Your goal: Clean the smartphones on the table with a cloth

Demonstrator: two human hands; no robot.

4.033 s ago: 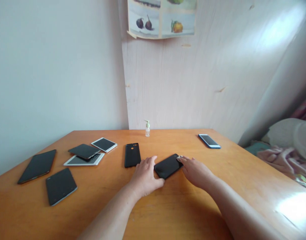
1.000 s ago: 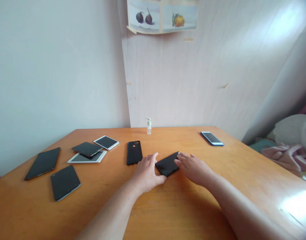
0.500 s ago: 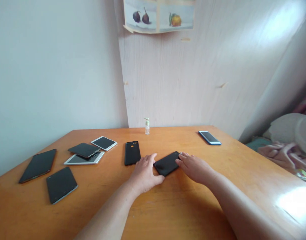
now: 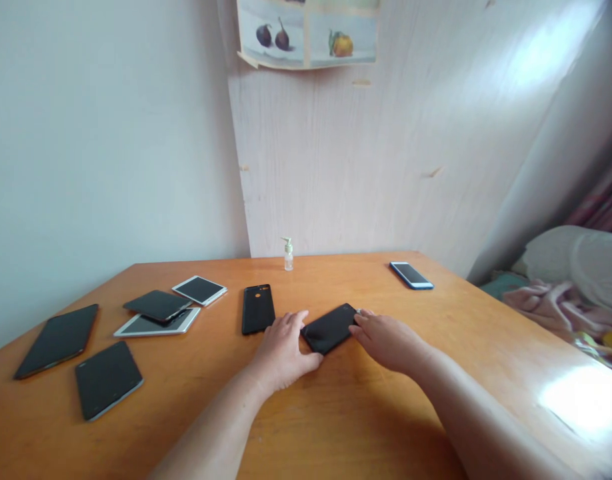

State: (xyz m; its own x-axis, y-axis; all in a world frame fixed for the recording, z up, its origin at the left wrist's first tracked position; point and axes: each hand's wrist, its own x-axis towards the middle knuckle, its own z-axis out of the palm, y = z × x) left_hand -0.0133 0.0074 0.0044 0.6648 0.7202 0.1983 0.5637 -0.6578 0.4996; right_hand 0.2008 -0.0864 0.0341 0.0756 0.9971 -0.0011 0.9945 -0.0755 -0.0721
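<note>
A black smartphone (image 4: 330, 329) lies slantwise on the wooden table, between my two hands. My left hand (image 4: 286, 353) is spread around its left end, thumb and forefinger well apart, the thumb near the lower corner. My right hand (image 4: 386, 341) has its fingertips closed on the phone's right end; part of the grip is hidden. Just beyond my left fingers rests a black phone case (image 4: 258, 309) with a camera cut-out.
Left on the table (image 4: 296, 427) are a large dark tablet (image 4: 59, 340), a smaller one (image 4: 109, 380), a dark tablet (image 4: 159, 305) overlapping a white-framed tablet (image 4: 186, 324), and a white device (image 4: 200, 290). A pump bottle (image 4: 289, 257) stands at the back; a blue-edged phone (image 4: 411, 275) lies right.
The view has shifted slightly, so everything on the table appears a little further left. Both hands keep nearly the same places at the black smartphone's ends.
</note>
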